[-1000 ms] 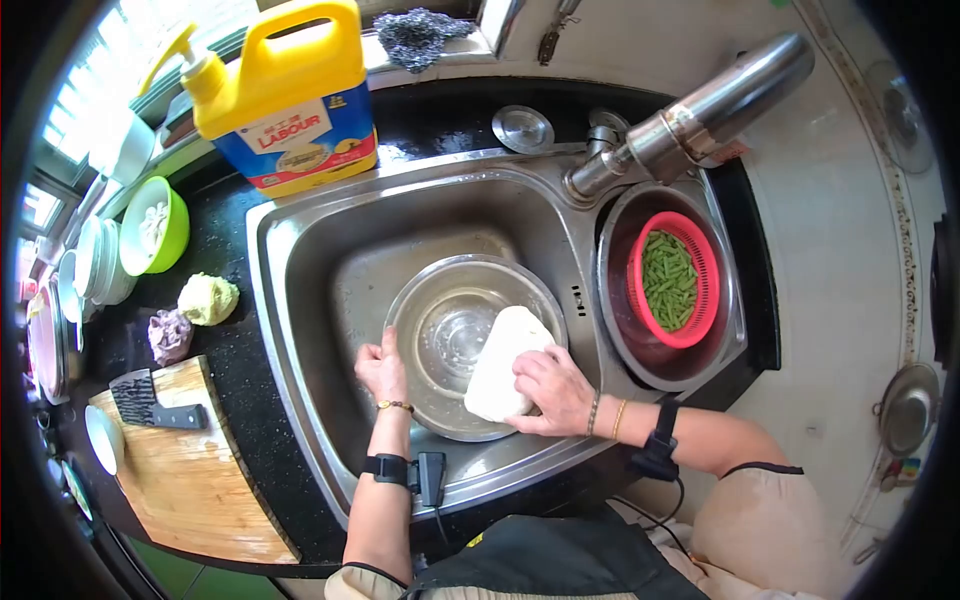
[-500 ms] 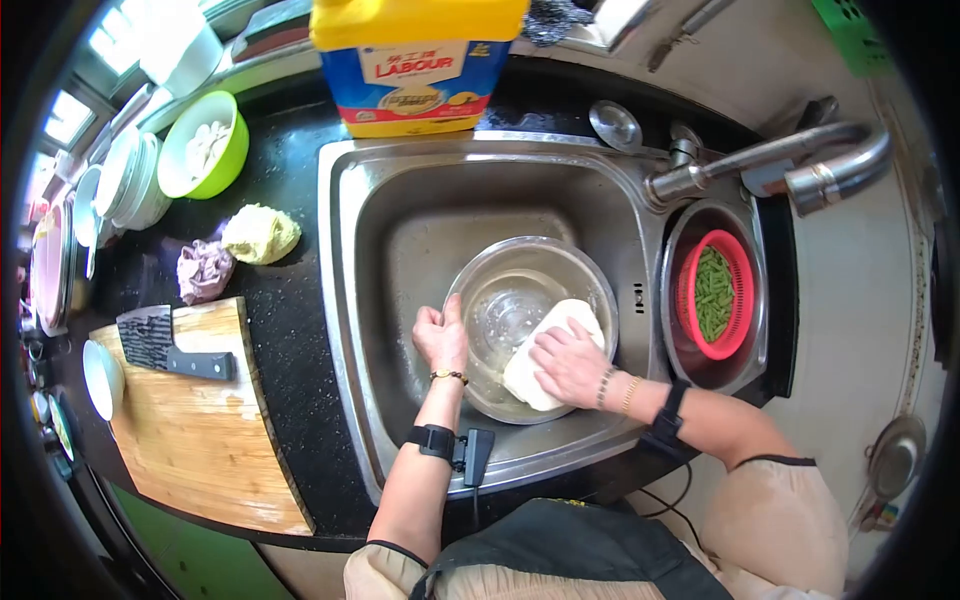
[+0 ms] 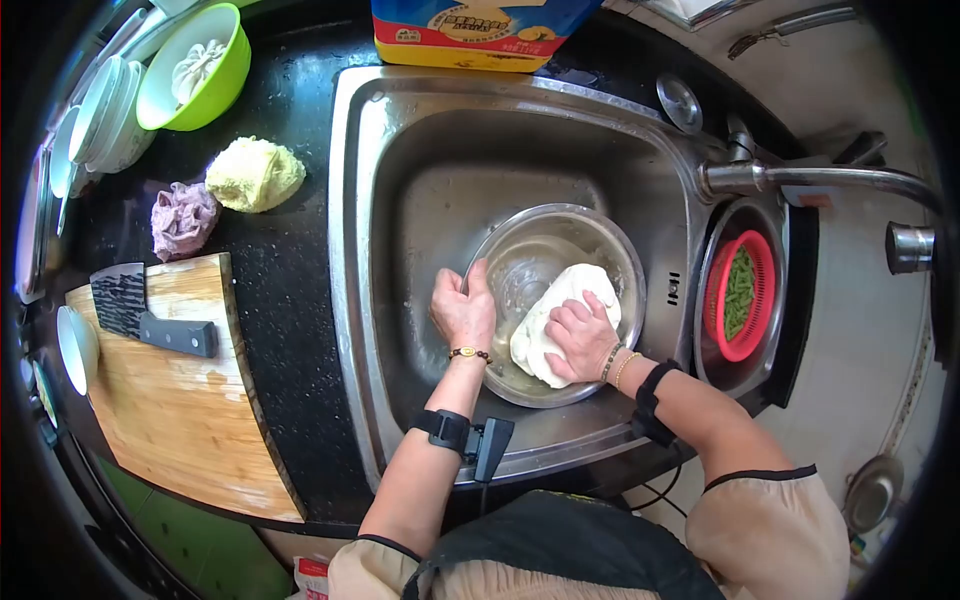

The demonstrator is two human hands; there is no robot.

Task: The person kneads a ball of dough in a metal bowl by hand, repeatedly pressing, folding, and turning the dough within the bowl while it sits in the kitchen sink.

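Observation:
A steel bowl (image 3: pixel 516 272) sits inside the metal sink (image 3: pixel 425 195). My left hand (image 3: pixel 465 308) grips its left rim, thumb up along the edge. In the bowl, toward its right side, lies a thick white slab of dough (image 3: pixel 572 290). My right hand (image 3: pixel 583 340) presses down on that dough, fingers bent over it and digging into the top. A thin wet or floury film shows on the bowl's bare inner wall.
On the counter left of the sink are a yellow dough lump (image 3: pixel 255 175), a purple dough lump (image 3: pixel 185 220) and a green bowl (image 3: pixel 205 105). A cleaver (image 3: pixel 178 334) rests on a cutting board (image 3: pixel 185 425). A red basket (image 3: pixel 762 290) of green beans and the faucet (image 3: pixel 800 176) are right.
The camera view has shifted, moving the counter items up and left in the picture. My right hand's fingers are more bent on the dough; my left hand stays at the bowl's rim.

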